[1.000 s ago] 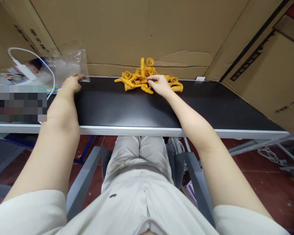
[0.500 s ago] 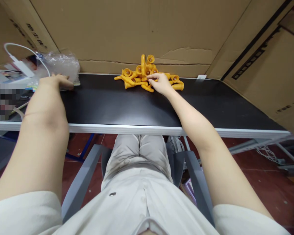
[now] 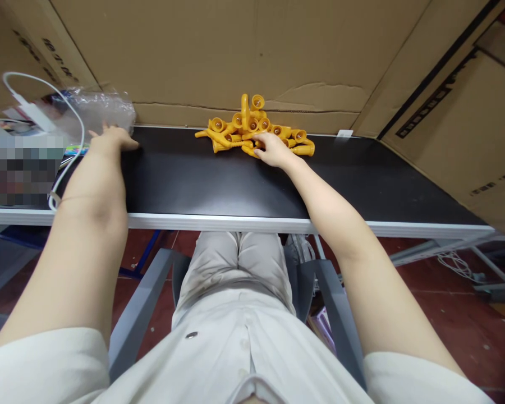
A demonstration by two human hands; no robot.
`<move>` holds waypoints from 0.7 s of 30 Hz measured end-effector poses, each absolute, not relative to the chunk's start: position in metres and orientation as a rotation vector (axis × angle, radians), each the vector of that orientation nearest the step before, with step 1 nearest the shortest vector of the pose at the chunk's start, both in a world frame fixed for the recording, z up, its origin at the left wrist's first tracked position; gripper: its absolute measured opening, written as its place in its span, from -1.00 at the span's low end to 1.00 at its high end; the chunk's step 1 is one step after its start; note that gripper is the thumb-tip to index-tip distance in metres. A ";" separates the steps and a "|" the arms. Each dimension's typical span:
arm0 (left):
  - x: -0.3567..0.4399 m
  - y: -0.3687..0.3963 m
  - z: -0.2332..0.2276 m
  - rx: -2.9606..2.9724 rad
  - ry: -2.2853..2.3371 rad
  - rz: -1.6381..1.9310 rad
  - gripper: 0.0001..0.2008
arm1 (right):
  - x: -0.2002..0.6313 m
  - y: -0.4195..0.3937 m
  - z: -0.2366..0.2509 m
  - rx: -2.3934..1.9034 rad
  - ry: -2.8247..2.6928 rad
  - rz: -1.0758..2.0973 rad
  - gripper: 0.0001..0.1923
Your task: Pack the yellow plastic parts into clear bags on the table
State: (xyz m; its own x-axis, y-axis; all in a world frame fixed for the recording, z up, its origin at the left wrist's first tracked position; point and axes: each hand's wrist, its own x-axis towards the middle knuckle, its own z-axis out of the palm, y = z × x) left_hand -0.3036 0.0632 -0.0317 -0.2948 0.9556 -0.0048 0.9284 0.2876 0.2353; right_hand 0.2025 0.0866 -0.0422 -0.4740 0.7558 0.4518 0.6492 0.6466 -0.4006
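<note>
- Hands well apart, one toward each side.
- Left hand [image 3: 114, 137]: fingers splayed at the clear bag [image 3: 105, 106], tabletop's [image 3: 185, 185] far-left corner; contact unclear.
- White cable [image 3: 63, 99] loops beside the left forearm, down toward the near edge. Risk: forearm snags it, dragging the white plug [image 3: 41, 116].
- Yellow parts [image 3: 253, 124]: heaped near the middle of the far edge, before a cardboard wall [image 3: 185, 50]. Upright loop [image 3: 244, 112] looks unsteady; a nudge could topple it.
- Right hand [image 3: 273, 150]: fingers curled at the heap's near side; cannot tell if gripping. Parts look tangled, so a tug might drag neighbours.
</note>
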 end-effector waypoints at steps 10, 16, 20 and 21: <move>-0.155 0.053 0.011 2.315 2.205 0.174 0.09 | 0.204 0.082 -0.041 -1.135 -2.419 0.192 -0.42; -0.056 0.037 0.024 2.594 2.052 0.289 -0.40 | 0.204 0.077 -0.039 -1.135 -2.485 0.197 -0.39; -0.028 0.047 0.024 2.523 2.058 0.217 -0.48 | 0.206 0.083 -0.044 -1.100 -2.508 0.154 -0.37; -0.024 0.051 0.025 2.478 2.090 0.215 -0.47 | 0.207 0.086 -0.046 -1.097 -2.511 0.141 -0.37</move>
State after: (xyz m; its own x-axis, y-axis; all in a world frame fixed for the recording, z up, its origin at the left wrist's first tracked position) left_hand -0.0245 0.0511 0.0248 0.1659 0.9715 0.1696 0.9856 -0.1688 0.0030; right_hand 0.2066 0.0857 -0.0458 -0.6147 0.7230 0.3155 0.6832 0.6878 -0.2451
